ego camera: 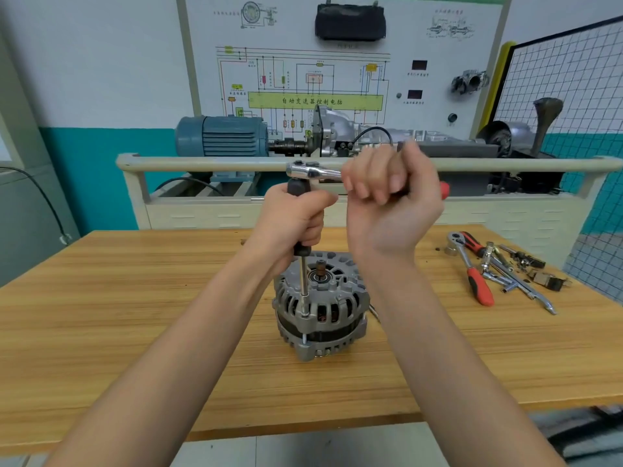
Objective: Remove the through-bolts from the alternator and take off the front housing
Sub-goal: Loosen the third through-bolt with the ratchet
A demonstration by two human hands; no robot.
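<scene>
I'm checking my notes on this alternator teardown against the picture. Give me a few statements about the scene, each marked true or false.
1. The left hand grips the black handle of the upright extension driver. True.
2. The right hand holds the ratchet by its handle. True.
3. The alternator lies on its side on the floor. False: it stands on the wooden table, shaft end up.
4. The driver's tip sits on the alternator's central shaft. False: it meets the housing at the near-left edge.
5. A second red-handled ratchet lies to the right on the table. True.
</scene>
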